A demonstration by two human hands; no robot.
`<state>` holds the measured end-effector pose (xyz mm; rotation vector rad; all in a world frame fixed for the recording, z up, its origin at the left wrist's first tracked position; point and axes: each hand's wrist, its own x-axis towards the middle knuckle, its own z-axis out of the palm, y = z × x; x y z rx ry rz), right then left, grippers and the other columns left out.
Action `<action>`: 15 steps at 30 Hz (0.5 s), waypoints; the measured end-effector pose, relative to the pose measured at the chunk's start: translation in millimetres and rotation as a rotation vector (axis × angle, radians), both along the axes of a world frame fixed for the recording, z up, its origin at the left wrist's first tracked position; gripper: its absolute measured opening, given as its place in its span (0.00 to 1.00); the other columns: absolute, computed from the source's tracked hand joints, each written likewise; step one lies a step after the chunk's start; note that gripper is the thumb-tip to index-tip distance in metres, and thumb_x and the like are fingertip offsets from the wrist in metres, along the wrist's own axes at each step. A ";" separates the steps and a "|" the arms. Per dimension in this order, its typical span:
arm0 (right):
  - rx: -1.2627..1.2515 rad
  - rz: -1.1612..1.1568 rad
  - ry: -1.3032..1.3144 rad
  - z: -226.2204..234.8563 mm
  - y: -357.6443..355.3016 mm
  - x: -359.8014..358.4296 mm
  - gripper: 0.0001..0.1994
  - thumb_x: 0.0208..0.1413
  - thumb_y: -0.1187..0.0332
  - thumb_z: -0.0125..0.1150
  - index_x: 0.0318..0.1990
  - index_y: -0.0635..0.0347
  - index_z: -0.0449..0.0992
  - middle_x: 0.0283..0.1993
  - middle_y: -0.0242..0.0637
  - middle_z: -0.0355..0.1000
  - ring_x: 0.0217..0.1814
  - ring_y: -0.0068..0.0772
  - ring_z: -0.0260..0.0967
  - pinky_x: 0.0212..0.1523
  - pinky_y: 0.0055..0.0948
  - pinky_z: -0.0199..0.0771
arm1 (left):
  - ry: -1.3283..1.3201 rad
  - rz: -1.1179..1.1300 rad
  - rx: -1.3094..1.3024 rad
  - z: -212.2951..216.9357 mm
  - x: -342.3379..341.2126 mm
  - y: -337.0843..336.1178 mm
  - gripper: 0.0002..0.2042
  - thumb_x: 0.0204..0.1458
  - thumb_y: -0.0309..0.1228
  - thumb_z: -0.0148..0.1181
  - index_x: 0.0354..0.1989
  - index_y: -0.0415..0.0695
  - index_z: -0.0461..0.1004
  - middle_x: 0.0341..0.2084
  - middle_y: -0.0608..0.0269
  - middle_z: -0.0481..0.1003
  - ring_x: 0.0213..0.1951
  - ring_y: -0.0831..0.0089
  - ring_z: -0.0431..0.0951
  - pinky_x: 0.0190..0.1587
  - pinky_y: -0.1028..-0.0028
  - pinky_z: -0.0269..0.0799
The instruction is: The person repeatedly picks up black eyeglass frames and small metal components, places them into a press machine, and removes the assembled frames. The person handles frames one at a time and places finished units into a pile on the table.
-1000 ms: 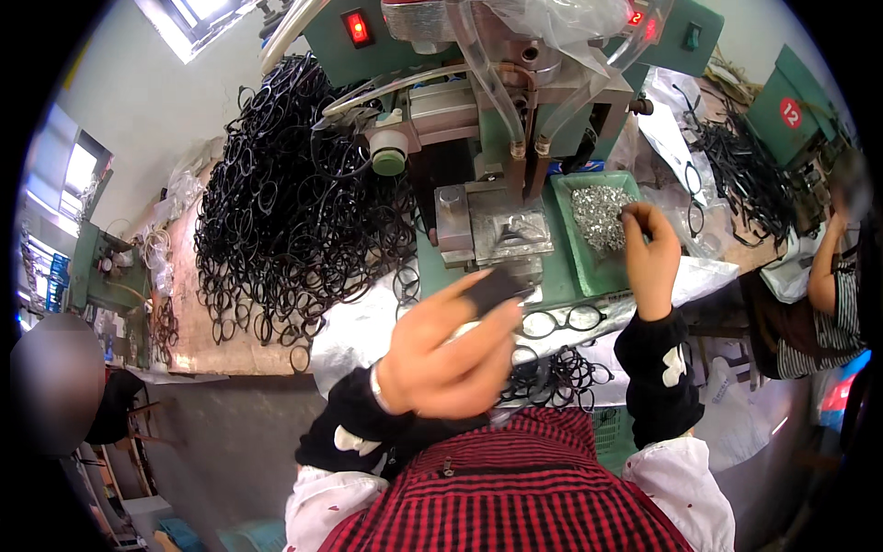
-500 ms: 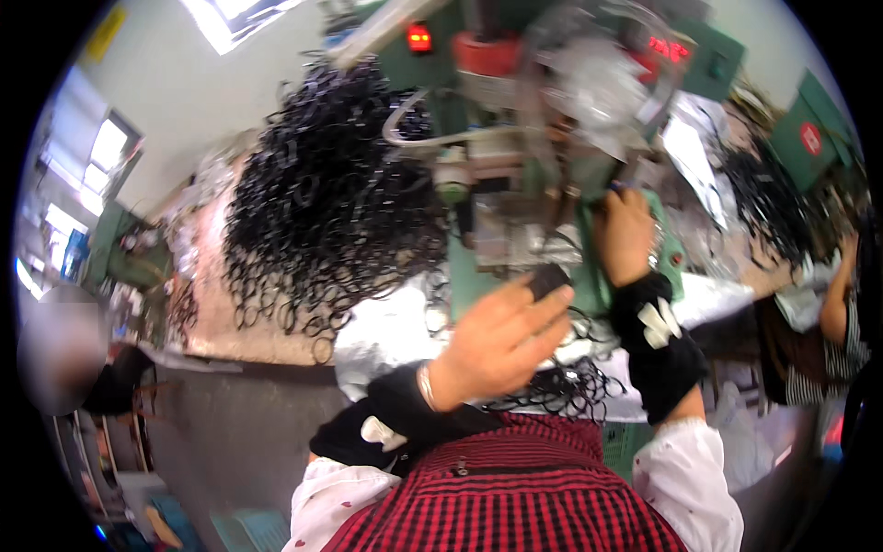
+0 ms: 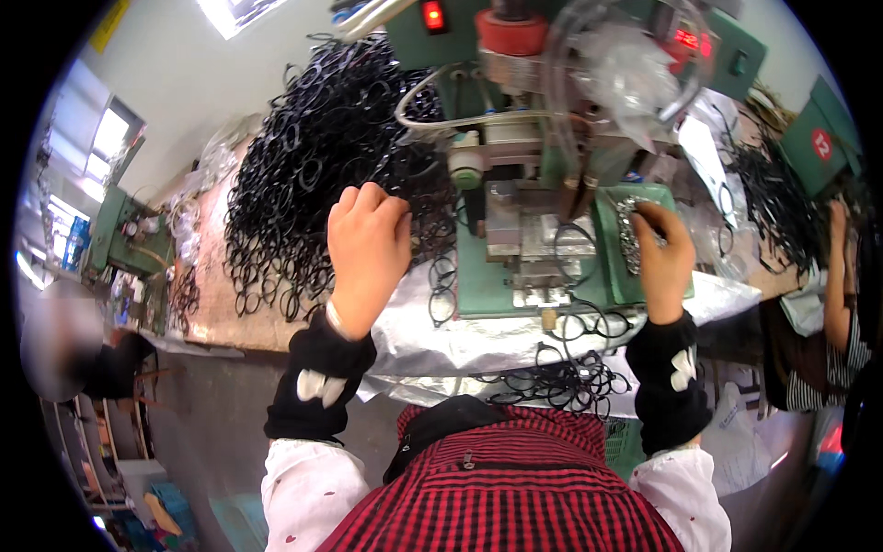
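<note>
My left hand (image 3: 368, 253) is over the right part of a big heap of black eyeglass frames (image 3: 285, 193). Its fingers are curled, and whatever they may hold is hidden. My right hand (image 3: 667, 265) dips into a green tray (image 3: 629, 293) of small shiny metal parts (image 3: 629, 235), thumb and fingertips pinched together; anything between them is too small to name. Between my hands stands a green bench machine (image 3: 478, 285) with a metal fixture (image 3: 543, 241). One black eyeglass frame (image 3: 576, 278) leans at the fixture's front right.
Several more frames (image 3: 570, 382) lie on the silvery sheet (image 3: 414, 336) near my apron. A clear plastic bag (image 3: 625, 83) hangs by the machine's head. Another heap of black frames (image 3: 773, 202) lies right, near another person's arm (image 3: 837, 267). A second green machine (image 3: 129, 235) stands left.
My left hand has gone from the front of the fixture leftward to the heap of frames. My right hand has drawn slightly nearer to me, at the tray.
</note>
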<state>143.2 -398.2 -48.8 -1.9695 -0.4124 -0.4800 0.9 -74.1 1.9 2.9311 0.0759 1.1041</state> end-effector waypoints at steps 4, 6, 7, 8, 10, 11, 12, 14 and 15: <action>-0.023 -0.060 0.092 -21.9 -14.9 -9.8 0.07 0.55 0.76 0.63 0.40 0.63 0.81 0.38 0.41 0.80 0.41 0.36 0.77 0.50 0.29 0.73 | 0.161 0.119 -0.037 -69.0 22.8 21.3 0.08 0.42 0.24 0.66 0.33 0.45 0.79 0.31 0.58 0.71 0.37 0.55 0.74 0.38 0.59 0.70; -0.110 -0.124 -0.116 -32.0 -41.8 -19.1 0.06 0.54 0.77 0.63 0.39 0.63 0.81 0.37 0.41 0.79 0.41 0.39 0.76 0.49 0.30 0.72 | 0.119 0.131 -0.045 -77.3 17.2 24.1 0.07 0.45 0.26 0.66 0.34 0.44 0.78 0.30 0.57 0.71 0.34 0.55 0.75 0.35 0.60 0.70; -0.125 -0.178 -0.145 -28.9 -52.5 -28.8 0.06 0.52 0.79 0.64 0.38 0.64 0.80 0.36 0.41 0.78 0.41 0.41 0.75 0.47 0.32 0.72 | 0.031 0.131 -0.083 -78.7 15.4 26.1 0.07 0.47 0.28 0.67 0.33 0.44 0.78 0.29 0.57 0.72 0.32 0.55 0.75 0.34 0.61 0.70; -0.163 -0.224 -0.199 -32.5 -66.5 -38.5 0.07 0.51 0.80 0.64 0.38 0.64 0.80 0.37 0.41 0.78 0.40 0.40 0.75 0.45 0.32 0.72 | -0.058 0.136 -0.120 -81.1 13.3 27.0 0.08 0.48 0.30 0.68 0.33 0.43 0.77 0.28 0.58 0.72 0.31 0.56 0.75 0.32 0.61 0.69; -0.205 -0.319 -0.164 -37.9 -96.0 -55.2 0.08 0.50 0.81 0.64 0.38 0.64 0.81 0.37 0.40 0.78 0.40 0.39 0.75 0.45 0.31 0.72 | -0.099 0.283 -0.229 -83.2 13.7 21.6 0.11 0.51 0.37 0.68 0.34 0.45 0.74 0.29 0.59 0.72 0.32 0.55 0.75 0.32 0.60 0.70; -0.188 -0.335 -0.114 -43.6 -106.9 -57.6 0.08 0.49 0.81 0.65 0.38 0.65 0.80 0.37 0.39 0.78 0.41 0.36 0.75 0.46 0.29 0.71 | -0.083 0.304 -0.244 -83.2 17.0 18.7 0.12 0.50 0.37 0.70 0.32 0.44 0.75 0.29 0.59 0.71 0.31 0.56 0.75 0.32 0.61 0.71; -0.119 -0.281 -0.055 -39.7 -104.1 -60.2 0.08 0.49 0.81 0.65 0.38 0.65 0.80 0.37 0.39 0.78 0.41 0.35 0.75 0.46 0.29 0.71 | -0.048 0.320 -0.249 -86.3 19.0 19.2 0.12 0.49 0.37 0.70 0.31 0.44 0.75 0.28 0.59 0.71 0.30 0.56 0.75 0.32 0.61 0.70; 0.021 -0.168 0.055 -17.7 -81.9 -67.4 0.08 0.49 0.81 0.64 0.38 0.66 0.80 0.37 0.39 0.78 0.42 0.34 0.75 0.47 0.28 0.71 | 0.015 0.352 -0.258 -96.5 23.7 24.2 0.11 0.49 0.37 0.70 0.30 0.44 0.76 0.28 0.59 0.71 0.30 0.56 0.75 0.32 0.61 0.70; 0.065 -0.074 0.101 -0.1 -66.6 -69.5 0.08 0.48 0.80 0.64 0.37 0.67 0.80 0.38 0.39 0.78 0.43 0.32 0.75 0.48 0.28 0.71 | 0.013 0.355 -0.258 -96.9 26.2 23.3 0.11 0.48 0.36 0.70 0.28 0.43 0.77 0.28 0.59 0.70 0.29 0.57 0.74 0.31 0.62 0.70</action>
